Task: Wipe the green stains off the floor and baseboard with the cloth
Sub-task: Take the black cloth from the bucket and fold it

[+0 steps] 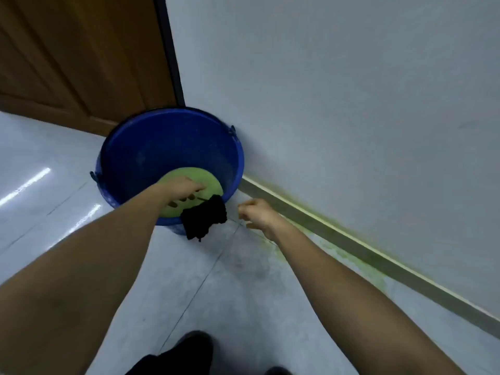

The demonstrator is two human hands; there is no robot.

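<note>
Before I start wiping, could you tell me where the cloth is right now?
In the head view, the black cloth hangs over the near rim of the blue bucket, between the left hand and right hand.

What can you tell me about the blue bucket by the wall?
The bucket is round, blue, seemingly plastic, with handle lugs on its rim. It stands upright on the floor in the corner where wall meets door. Inside lies pale green liquid. A dark cloth hangs over its near rim, and the left hand reaches into it.
</note>
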